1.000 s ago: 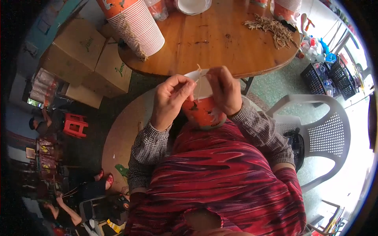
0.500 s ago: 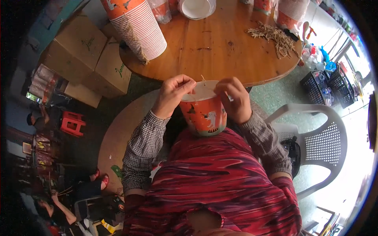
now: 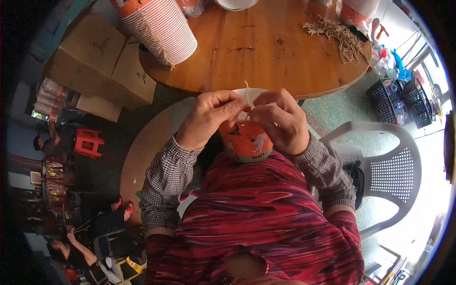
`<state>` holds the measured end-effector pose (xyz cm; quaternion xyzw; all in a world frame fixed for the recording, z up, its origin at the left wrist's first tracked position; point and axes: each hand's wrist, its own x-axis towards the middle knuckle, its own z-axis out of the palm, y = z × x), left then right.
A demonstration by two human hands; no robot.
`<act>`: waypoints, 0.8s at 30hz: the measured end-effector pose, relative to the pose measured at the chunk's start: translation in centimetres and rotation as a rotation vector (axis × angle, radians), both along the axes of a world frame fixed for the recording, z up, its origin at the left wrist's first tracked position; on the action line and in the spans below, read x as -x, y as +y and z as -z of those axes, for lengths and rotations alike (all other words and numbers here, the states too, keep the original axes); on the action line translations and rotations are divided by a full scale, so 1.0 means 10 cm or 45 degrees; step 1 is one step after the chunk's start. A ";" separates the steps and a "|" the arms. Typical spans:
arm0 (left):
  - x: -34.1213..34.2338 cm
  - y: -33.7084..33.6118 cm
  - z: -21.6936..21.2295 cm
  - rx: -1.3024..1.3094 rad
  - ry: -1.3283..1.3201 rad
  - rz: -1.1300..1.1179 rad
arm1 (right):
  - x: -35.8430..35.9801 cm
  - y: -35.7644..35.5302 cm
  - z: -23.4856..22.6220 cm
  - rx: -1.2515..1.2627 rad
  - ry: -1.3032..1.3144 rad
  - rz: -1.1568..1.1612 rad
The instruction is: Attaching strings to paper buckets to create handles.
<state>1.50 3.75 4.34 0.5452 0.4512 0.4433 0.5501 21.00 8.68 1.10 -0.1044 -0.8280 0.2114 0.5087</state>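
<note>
Where hands (image 3: 247,116) meet, orange paper cup (image 3: 247,142).

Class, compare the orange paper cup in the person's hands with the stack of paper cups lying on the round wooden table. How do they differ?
The orange paper cup is single, while the stack of paper cups is many nested together. The cup is held near the chest between the left hand and right hand; the stack lies on its side on the wooden table, untouched. A thin string rises at the cup's rim; the stack shows ribbed white rims. Both carry orange print.
</note>
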 end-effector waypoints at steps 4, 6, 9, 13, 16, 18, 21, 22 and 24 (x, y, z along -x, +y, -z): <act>-0.02 0.02 0.06 0.030 -0.033 -0.030 | 0.05 0.07 0.02 0.177 0.059 -0.077; -0.02 0.01 0.07 0.037 -0.016 -0.033 | 0.08 0.09 -0.01 0.230 0.090 -0.069; -0.01 0.02 0.06 0.042 0.006 -0.043 | 0.15 0.13 0.05 0.363 0.169 -0.064; -0.06 0.01 0.03 0.054 -0.033 -0.082 | 0.19 0.14 0.08 0.450 0.190 -0.096; -0.04 0.00 0.03 0.008 0.014 -0.173 | 0.21 0.08 0.11 0.875 0.265 -0.210; -0.02 0.00 0.06 -0.014 0.006 -0.175 | 0.17 0.05 0.06 1.157 0.136 -0.328; -0.01 -0.02 0.00 -0.027 0.001 -0.169 | 0.15 0.00 0.08 0.924 0.037 -0.235; -0.02 -0.03 -0.03 -0.021 0.006 -0.162 | 0.15 -0.02 0.04 0.967 -0.018 -0.224; 0.01 -0.07 -0.09 -0.050 0.068 -0.154 | 0.14 -0.01 -0.01 0.971 -0.037 -0.238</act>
